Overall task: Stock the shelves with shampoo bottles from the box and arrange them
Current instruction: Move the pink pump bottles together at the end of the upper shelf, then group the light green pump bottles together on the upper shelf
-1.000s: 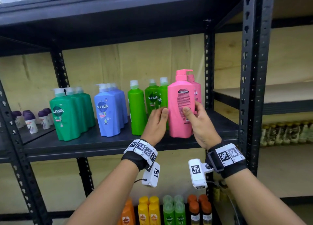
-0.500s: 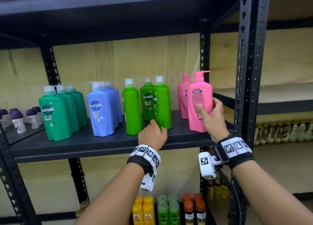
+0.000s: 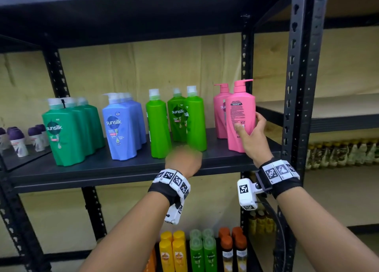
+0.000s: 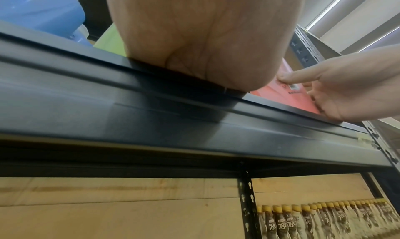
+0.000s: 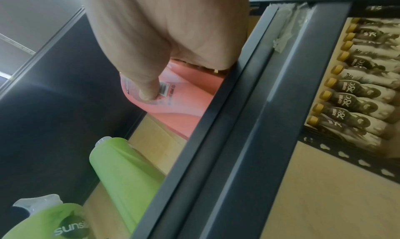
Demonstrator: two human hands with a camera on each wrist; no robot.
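My right hand (image 3: 249, 135) grips a pink pump shampoo bottle (image 3: 242, 109) that stands upright at the right end of the black shelf (image 3: 123, 169), back label towards me. The thumb (image 5: 147, 88) presses its label and the fingers wrap its right side. A second pink bottle (image 3: 219, 116) stands just behind and to its left. My left hand (image 3: 183, 160) is blurred, holds nothing and hovers over the shelf's front edge, in front of the light green bottles (image 3: 195, 122). Its palm (image 4: 194, 37) fills the left wrist view, and its fingers are hidden there.
Blue bottles (image 3: 121, 126) and dark green bottles (image 3: 63, 132) stand in rows to the left. A black upright post (image 3: 301, 87) stands close to the right of the pink bottle. Small purple-capped bottles (image 3: 18, 142) are far left. Yellow, green and orange bottles (image 3: 203, 253) fill the shelf below.
My right hand has slid the pink bottle rightward to the shelf's right end, beside the other pink bottle. My left hand has let go of it and drawn back to the front edge.
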